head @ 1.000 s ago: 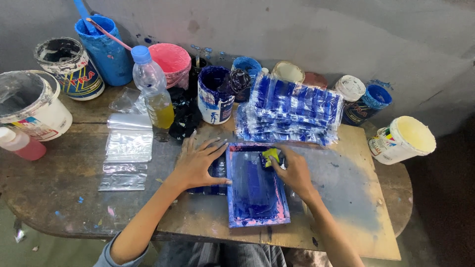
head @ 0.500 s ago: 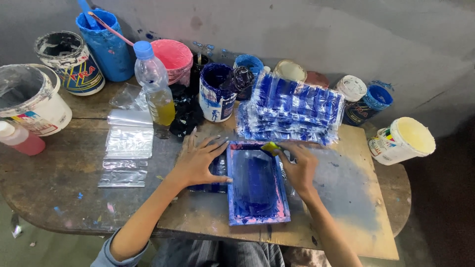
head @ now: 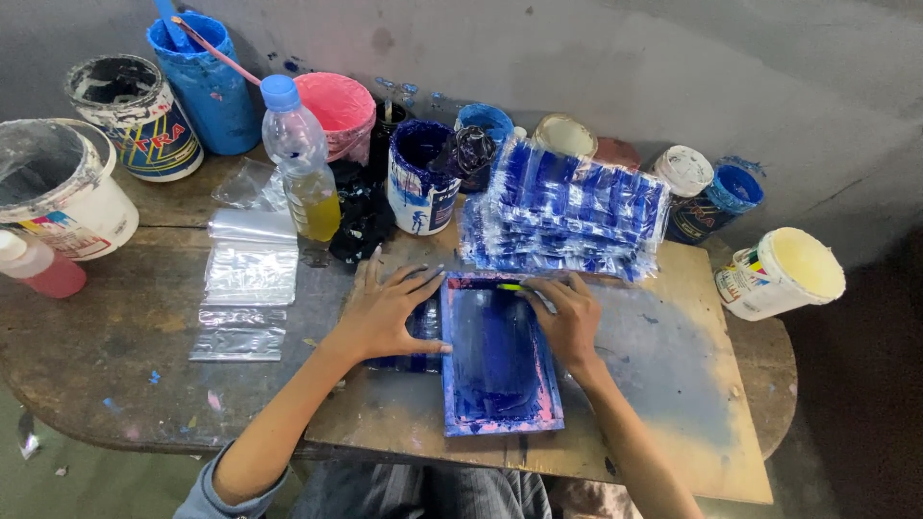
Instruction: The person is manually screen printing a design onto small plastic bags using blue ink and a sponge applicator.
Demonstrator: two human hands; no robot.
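Head view: left hand [head: 389, 312] pressing flat, fingers spread, gripping nothing, steadying blue-inked rectangular wooden printing frame [head: 498, 358] lying on board [head: 673, 384]. Right hand [head: 567, 317] apparently pinching small yellow-green tool [head: 512, 286] at frame's top edge. Risk: frame sliding, wet ink smearing onto fingers or stacked blue-printed plastic bags [head: 567, 207] just beyond.

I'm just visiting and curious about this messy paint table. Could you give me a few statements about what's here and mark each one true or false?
1. The left hand lies flat beside the blue printing frame. True.
2. The right hand grips the plastic bottle. False: it rests on the frame's top edge, with a yellow-green tool at its fingertips.
3. A stack of blue-printed bags lies behind the frame. True.
4. The clear plastic bags lie to the right of the frame. False: they lie to its left.
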